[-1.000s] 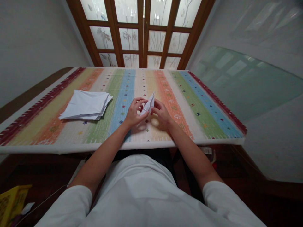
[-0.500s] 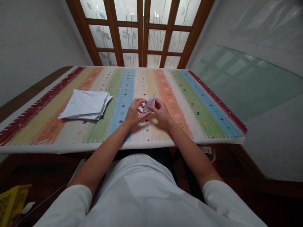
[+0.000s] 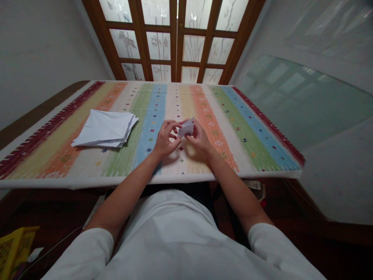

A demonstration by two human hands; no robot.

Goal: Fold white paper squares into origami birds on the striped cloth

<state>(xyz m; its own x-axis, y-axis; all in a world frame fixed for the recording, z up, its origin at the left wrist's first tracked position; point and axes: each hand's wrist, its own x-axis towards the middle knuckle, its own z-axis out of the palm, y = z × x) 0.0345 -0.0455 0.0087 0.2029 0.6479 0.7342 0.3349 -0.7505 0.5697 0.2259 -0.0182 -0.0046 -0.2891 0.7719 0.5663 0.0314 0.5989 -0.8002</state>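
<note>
Between my two hands, just above the middle of the table, is a small piece of folded white paper (image 3: 187, 129) with a pointed corner at its upper right. My left hand (image 3: 168, 138) pinches the paper's left edge, thumb below and fingers curled above. On the other side my right hand (image 3: 199, 137) grips the right part, its thumb near the lower edge. The fingers behind the paper are partly hidden. To the left, a stack of white paper sheets (image 3: 106, 127) lies on the cloth with uneven edges.
A striped, patterned tablecloth (image 3: 142, 155) covers the table, its white front edge close to my body. Beyond stand wooden doors with glass panes (image 3: 175, 42). A glass panel (image 3: 305, 97) leans at the right wall. On the floor at lower left is a yellow basket (image 3: 17, 249).
The folded paper has turned in my hands and now shows a broader, flatter face. My right thumb has slid down and my fingers have shifted slightly; the stack has stayed put.
</note>
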